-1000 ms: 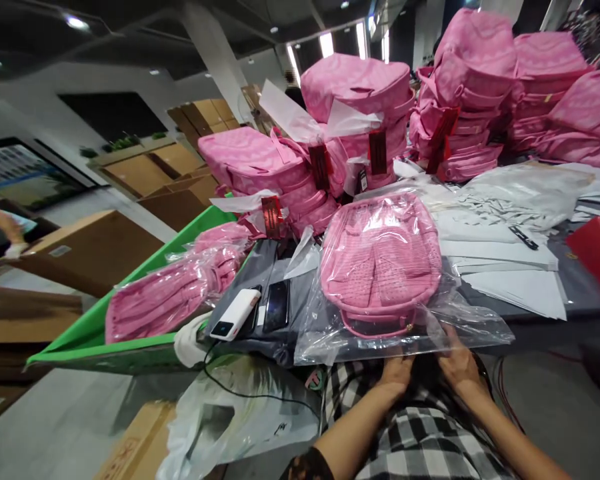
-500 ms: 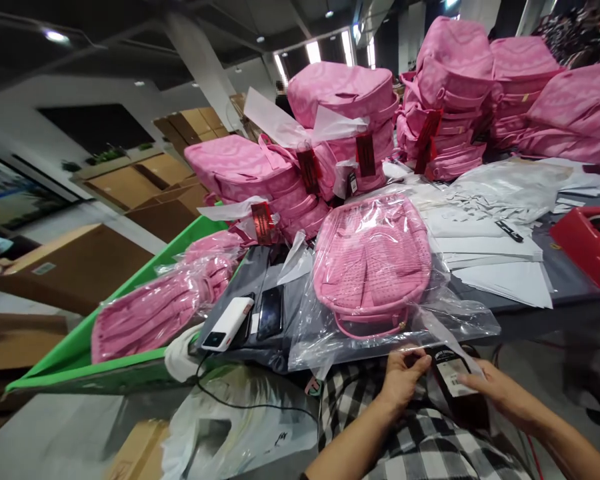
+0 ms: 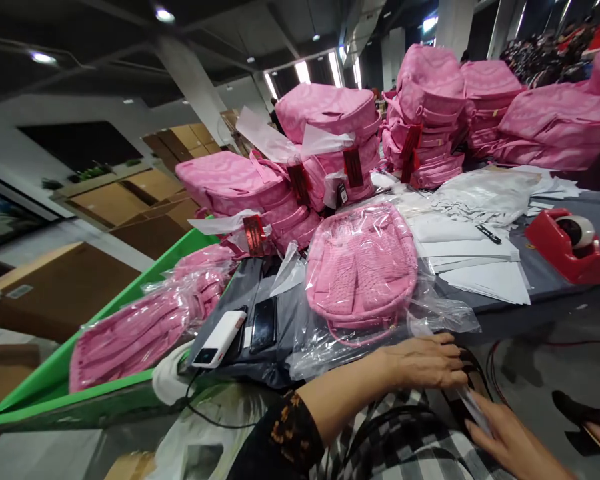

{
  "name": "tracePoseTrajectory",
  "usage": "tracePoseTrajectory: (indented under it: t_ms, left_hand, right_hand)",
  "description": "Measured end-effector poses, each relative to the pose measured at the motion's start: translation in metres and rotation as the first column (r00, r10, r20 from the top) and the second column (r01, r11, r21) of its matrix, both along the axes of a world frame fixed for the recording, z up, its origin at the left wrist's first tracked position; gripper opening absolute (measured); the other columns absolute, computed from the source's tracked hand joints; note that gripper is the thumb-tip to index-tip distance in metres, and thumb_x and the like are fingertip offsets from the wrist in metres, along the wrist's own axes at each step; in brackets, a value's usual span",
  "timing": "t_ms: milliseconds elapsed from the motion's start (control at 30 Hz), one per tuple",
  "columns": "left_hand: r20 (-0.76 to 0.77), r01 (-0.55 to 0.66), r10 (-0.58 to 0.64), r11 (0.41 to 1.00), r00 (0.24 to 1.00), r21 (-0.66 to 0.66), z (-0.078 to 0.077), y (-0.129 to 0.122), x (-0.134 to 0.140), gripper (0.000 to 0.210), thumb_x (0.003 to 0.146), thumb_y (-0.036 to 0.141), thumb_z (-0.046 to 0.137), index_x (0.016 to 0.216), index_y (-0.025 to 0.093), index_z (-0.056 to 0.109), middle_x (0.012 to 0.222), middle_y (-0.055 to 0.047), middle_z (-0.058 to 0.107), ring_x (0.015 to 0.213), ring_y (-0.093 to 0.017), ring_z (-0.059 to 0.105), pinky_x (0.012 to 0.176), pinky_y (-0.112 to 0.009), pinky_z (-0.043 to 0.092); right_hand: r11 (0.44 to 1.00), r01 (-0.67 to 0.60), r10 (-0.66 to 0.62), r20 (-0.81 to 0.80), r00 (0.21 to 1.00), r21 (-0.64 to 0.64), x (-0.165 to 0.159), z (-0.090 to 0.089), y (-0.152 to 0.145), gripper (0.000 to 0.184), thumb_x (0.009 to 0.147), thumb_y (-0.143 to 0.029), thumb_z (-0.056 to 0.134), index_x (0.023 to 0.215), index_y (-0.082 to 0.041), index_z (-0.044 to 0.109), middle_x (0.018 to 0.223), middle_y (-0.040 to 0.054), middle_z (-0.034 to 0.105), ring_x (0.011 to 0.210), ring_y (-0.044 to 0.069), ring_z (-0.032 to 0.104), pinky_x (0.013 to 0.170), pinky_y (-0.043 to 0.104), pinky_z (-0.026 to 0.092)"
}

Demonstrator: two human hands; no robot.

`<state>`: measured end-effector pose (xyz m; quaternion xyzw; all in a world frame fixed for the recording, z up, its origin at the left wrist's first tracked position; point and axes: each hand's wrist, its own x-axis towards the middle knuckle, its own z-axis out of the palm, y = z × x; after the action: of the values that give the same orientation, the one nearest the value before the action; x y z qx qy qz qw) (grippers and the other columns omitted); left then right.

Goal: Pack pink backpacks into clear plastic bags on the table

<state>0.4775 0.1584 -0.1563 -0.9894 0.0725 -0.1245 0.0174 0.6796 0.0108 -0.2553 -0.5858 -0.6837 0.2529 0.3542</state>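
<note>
Across a grey worktop [image 3: 555, 293] in a dim warehouse, we work at the near edge, where a pink backpack [image 3: 363, 267] lies flat inside a clear plastic bag [image 3: 430, 313], its open mouth hanging over the edge toward us so it stays within reach. Our left hand [image 3: 423, 363] lies flat, fingers spread, pressing the bag's loose flap down to keep the film from curling. Our right hand [image 3: 510, 440] sits lower, by our lap, fingers stretched toward a thin pale strip [image 3: 475, 407] below the flap; we cannot tell whether it grips the strip or only touches it.

Just left of the bag, a white power bank [image 3: 219, 339] and a dark phone [image 3: 263, 325] rest out of the way. Beyond them, a green bin [image 3: 55, 373] holds 1 backpack already bagged [image 3: 145, 327]. Behind, unbagged pink backpacks [image 3: 325, 113] with red tags [image 3: 353, 167] are stacked high. Flat white sheets [image 3: 480, 267] and a red tape dispenser [image 3: 570, 247] sit to the right.
</note>
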Motion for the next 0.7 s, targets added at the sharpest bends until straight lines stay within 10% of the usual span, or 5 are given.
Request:
tracePoseTrajectory:
  t_ms: [133,233,400,600,700]
  left_hand:
    - [-0.074,-0.009,0.006,0.999,0.997,-0.048,-0.001,-0.003,-0.001,0.010,0.091,0.016,0.070,0.086,0.026,0.070,0.083,-0.004,0.071,0.074,-0.019,0.066,0.070,-0.031,0.048]
    - [-0.093,-0.142,0.125,0.966,0.988,-0.217,-0.002,-0.015,-0.020,0.008,0.091,0.021,0.072,0.090,0.028,0.074,0.092,-0.004,0.076,0.082,-0.019,0.071,0.072,-0.027,0.050]
    - [-0.015,-0.400,0.484,0.705,0.875,-0.586,0.000,-0.026,-0.038,0.032,0.103,0.028,0.049,0.125,0.033,0.072,0.136,-0.005,0.069,0.111,-0.025,0.072,0.092,-0.033,0.058]
    - [-0.008,-0.617,0.902,0.288,0.431,-0.732,0.022,0.010,0.005,0.045,0.096,0.023,0.047,0.138,0.021,0.063,0.122,-0.012,0.074,0.112,-0.030,0.071,0.104,-0.043,0.055]
    - [0.018,-0.645,0.883,0.357,0.470,-0.676,0.031,0.043,0.034,0.047,0.092,0.020,0.051,0.137,0.020,0.064,0.126,-0.015,0.072,0.119,-0.034,0.066,0.109,-0.050,0.049]
  right_hand:
    - [0.977,-0.192,0.194,0.016,0.981,-0.090,0.043,0.023,0.004,0.043,0.083,-0.056,0.069,0.125,-0.048,0.072,0.114,0.0057,0.076,0.098,0.028,0.075,0.080,0.035,0.064]
    - [0.977,0.011,-0.038,0.123,0.992,0.212,0.046,0.061,0.046,0.048,0.087,-0.055,0.067,0.131,-0.036,0.070,0.132,0.0064,0.069,0.117,0.031,0.068,0.098,0.044,0.059]
    - [0.868,-0.132,0.037,0.203,0.978,0.479,0.003,0.104,0.133,0.037,0.099,-0.041,0.044,0.115,-0.028,0.076,0.107,0.0060,0.077,0.096,0.023,0.073,0.082,0.036,0.058]
    - [0.868,0.245,-0.178,-0.190,0.966,0.431,0.007,0.176,0.178,0.043,0.097,-0.059,0.048,0.102,-0.021,0.069,0.059,-0.0009,0.059,0.046,0.016,0.054,0.054,0.029,0.048]
    - [0.766,0.184,-0.187,-0.059,0.980,0.616,0.013,0.190,0.169,0.039,0.100,-0.053,0.045,0.099,-0.022,0.068,0.075,0.0043,0.066,0.061,0.019,0.063,0.066,0.032,0.054]
